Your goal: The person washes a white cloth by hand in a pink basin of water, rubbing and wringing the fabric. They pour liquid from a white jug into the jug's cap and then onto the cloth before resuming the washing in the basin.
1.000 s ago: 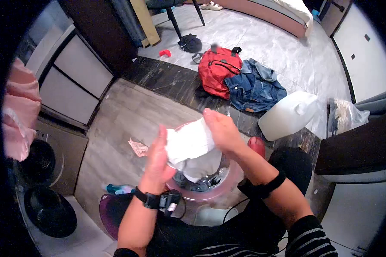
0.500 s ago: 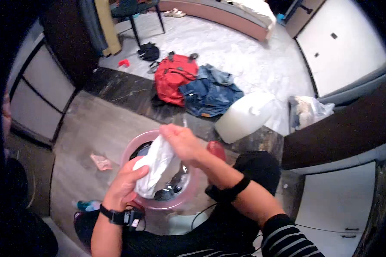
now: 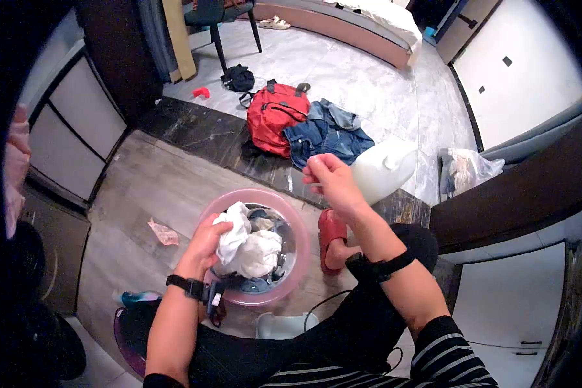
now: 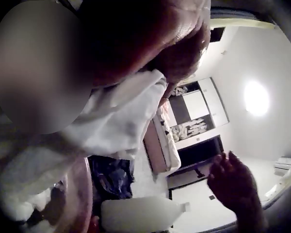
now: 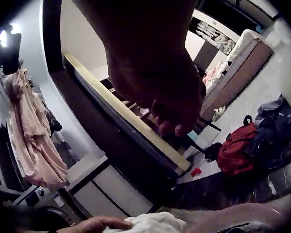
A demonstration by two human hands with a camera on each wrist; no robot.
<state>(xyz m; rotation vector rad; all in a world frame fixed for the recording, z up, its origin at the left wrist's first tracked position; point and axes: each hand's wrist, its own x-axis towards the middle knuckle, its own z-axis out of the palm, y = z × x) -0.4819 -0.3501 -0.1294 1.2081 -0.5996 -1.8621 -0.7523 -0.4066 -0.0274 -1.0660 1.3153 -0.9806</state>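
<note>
A white cloth (image 3: 234, 227) is gripped by the left hand (image 3: 204, 243) over the left part of a pink basin (image 3: 299, 268). More white fabric (image 3: 261, 253) lies in the basin among dark and grey-blue clothes and water. Raised beyond the basin's upper right side, the right hand (image 3: 335, 184) has loosely bent fingers and holds nothing. In the left wrist view the gripped cloth (image 4: 121, 119) hangs beneath the left hand (image 4: 157, 41), with the right hand (image 4: 233, 185) apart from it. The right wrist view shows the right hand (image 5: 160, 90) high above the cloth (image 5: 157, 224).
A white jug (image 3: 385, 171), blue denim (image 3: 333, 139) and a red bag (image 3: 275, 119) stand or lie beyond the basin. A red slipper (image 3: 330, 242) is on a foot at its right. Pink scrap (image 3: 163, 233) lies left; a pale stool or tray (image 3: 281, 325) is nearer.
The right hand has let go of the white cloth and moved up and right. The left hand still grips it, lower over the basin. The head view has shifted, showing the slipper and basin more fully.
</note>
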